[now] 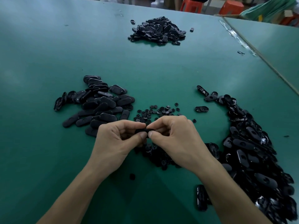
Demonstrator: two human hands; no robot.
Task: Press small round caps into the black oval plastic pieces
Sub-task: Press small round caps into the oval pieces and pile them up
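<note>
My left hand and my right hand meet above the green table, both pinching one black oval piece between thumbs and fingers. Most of that piece is hidden by my fingers, and no cap on it is visible. Small round caps lie scattered just beyond my hands, with more caps under my right wrist. A pile of oval pieces lies to the left. A long heap of oval pieces runs down the right side.
A third heap of black pieces sits far back on the green table. One loose cap lies between my forearms. A table seam runs along the right. Orange stools stand beyond the far edge.
</note>
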